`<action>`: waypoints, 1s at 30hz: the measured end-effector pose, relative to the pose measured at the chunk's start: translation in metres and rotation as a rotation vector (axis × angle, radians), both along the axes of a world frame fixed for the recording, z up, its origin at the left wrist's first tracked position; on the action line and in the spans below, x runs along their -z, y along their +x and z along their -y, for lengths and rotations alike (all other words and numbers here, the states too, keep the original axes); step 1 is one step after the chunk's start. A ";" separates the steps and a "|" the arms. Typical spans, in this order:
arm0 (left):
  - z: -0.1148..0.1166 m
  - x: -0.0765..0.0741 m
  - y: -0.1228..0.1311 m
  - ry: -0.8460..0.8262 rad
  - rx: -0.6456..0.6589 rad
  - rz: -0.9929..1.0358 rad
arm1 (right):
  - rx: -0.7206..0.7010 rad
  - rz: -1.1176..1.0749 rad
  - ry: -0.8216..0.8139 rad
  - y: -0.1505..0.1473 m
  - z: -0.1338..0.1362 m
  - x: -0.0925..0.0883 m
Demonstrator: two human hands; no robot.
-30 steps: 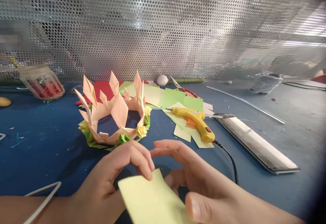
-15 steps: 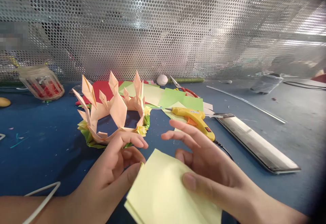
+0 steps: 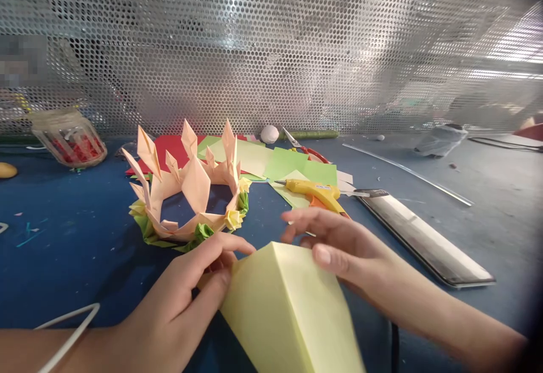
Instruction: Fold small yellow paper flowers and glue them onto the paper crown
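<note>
A pale yellow sheet of paper with a raised crease down its middle is in front of me, its lower end cut off by the frame's bottom. My left hand pinches its left corner between thumb and fingers. At the upper right edge, my right hand has its thumb on the paper, with the fingers behind and partly hidden. Just beyond the left hand stands a peach folded-paper crown with pointed pieces, trimmed with green and yellow paper.
Behind the right hand lies a yellow glue gun, with a phone to its right. Coloured paper sheets, red-handled scissors and a white ball lie farther back. A glass jar leans at the left, before a perforated metal screen.
The paper has opened from a flat folded piece into a wider, ridged shape. My right thumb has moved up to its upper edge, and the left hand has shifted slightly.
</note>
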State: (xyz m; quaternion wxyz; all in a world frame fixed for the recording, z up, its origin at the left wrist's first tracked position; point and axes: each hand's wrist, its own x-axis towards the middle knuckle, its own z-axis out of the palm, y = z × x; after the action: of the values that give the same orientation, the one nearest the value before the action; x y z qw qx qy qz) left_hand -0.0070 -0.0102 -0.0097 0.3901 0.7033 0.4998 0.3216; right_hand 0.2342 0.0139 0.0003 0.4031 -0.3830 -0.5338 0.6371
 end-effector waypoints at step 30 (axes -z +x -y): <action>0.002 0.019 -0.006 0.873 0.292 -0.463 | 0.040 0.693 0.689 -0.012 0.016 0.015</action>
State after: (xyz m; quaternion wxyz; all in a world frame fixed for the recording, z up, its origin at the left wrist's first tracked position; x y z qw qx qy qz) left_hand -0.0129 -0.0117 -0.0287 -0.0201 0.9158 0.2889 0.2784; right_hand 0.2226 -0.0026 -0.0144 0.3174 -0.4270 -0.8089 0.2503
